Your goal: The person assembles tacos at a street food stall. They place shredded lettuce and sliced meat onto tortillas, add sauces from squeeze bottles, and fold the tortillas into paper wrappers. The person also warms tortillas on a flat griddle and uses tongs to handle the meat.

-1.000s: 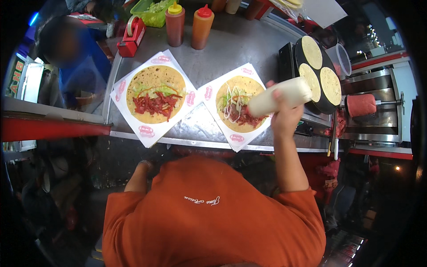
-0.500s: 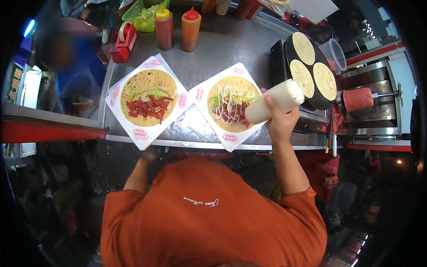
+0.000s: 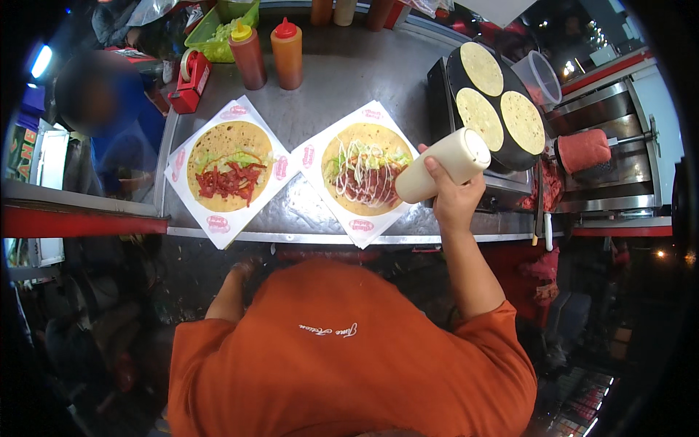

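My right hand (image 3: pixel 455 200) grips a white squeeze bottle (image 3: pixel 444 164), tilted with its tip down-left over the right tortilla (image 3: pixel 368 175). That tortilla is open, with lettuce, red meat and zigzag lines of white sauce, and lies on a printed paper sheet (image 3: pixel 320 156). A second open tortilla (image 3: pixel 229 175) with lettuce and red strips lies to its left on its own sheet (image 3: pixel 218 222). My left hand (image 3: pixel 242 269) hangs low in shadow by the counter's front edge, touching nothing I can make out.
A black round griddle (image 3: pixel 445 80) with three plain tortillas stands at the right, and a meat spit (image 3: pixel 582 149) beyond it. Two sauce bottles (image 3: pixel 247 54) (image 3: pixel 287 51), a red tape dispenser (image 3: pixel 191 80) and a green basket (image 3: pixel 226 22) line the steel counter's (image 3: pixel 349 80) far side. A person in blue (image 3: pixel 102 124) stands left.
The squeeze bottle has shifted slightly left and lower over the right tortilla, and more white sauce lines lie on it. My left hand has stayed low.
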The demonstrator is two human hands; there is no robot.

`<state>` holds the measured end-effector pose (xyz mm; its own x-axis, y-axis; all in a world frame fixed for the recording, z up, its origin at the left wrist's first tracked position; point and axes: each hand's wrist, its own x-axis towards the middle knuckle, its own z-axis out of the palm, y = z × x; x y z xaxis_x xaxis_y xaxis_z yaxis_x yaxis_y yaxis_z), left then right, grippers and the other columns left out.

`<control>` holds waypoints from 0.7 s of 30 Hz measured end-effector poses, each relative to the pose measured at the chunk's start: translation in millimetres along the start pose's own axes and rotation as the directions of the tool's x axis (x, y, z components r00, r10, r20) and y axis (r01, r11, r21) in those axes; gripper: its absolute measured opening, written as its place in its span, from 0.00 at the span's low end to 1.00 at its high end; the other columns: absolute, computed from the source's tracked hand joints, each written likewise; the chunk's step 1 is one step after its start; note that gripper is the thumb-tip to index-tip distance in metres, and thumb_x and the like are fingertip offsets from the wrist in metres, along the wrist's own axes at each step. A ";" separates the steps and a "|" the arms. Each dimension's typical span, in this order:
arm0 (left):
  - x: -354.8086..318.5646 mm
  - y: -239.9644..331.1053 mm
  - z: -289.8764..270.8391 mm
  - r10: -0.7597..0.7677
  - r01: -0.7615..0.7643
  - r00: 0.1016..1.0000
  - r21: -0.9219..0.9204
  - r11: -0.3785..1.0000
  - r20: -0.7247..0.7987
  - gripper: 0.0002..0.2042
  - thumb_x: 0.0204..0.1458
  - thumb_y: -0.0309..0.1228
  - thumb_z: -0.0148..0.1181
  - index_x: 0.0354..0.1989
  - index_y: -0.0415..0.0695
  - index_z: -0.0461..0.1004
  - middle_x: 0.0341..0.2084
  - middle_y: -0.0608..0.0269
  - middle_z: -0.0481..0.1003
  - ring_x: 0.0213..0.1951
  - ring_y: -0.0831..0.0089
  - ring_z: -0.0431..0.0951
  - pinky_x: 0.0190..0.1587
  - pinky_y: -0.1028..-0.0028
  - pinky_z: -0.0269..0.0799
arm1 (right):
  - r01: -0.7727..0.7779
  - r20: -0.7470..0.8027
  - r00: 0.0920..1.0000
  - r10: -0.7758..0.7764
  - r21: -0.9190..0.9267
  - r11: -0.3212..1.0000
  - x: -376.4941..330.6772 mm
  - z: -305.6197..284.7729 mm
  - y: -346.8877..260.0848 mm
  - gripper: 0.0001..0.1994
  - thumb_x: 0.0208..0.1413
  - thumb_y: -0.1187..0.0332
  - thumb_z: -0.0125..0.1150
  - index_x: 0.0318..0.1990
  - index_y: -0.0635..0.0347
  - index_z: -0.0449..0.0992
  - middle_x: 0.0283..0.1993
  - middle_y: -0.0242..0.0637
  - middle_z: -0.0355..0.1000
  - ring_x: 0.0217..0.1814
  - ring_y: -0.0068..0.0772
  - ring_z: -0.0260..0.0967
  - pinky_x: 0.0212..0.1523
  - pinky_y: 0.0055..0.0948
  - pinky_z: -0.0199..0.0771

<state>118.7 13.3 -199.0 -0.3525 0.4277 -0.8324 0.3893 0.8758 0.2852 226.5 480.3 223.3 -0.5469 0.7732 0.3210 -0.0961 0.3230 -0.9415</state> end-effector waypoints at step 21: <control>23.9 -51.4 9.1 0.042 -0.041 0.997 -0.013 0.999 0.070 0.27 0.69 0.50 0.47 0.72 0.52 0.68 0.72 0.52 0.67 0.68 0.51 0.71 0.68 0.53 0.69 | 0.161 -0.220 0.964 -0.149 0.036 0.986 -5.0 -8.1 -1.4 0.21 0.57 0.78 0.74 0.55 0.71 0.71 0.47 0.49 0.81 0.48 0.40 0.83 0.48 0.37 0.86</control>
<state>98.1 -23.6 -237.9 -0.2749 0.4474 -0.8510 0.3924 0.8603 0.3255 236.1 480.3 223.8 -0.3295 0.8174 0.4726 -0.2129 0.4233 -0.8806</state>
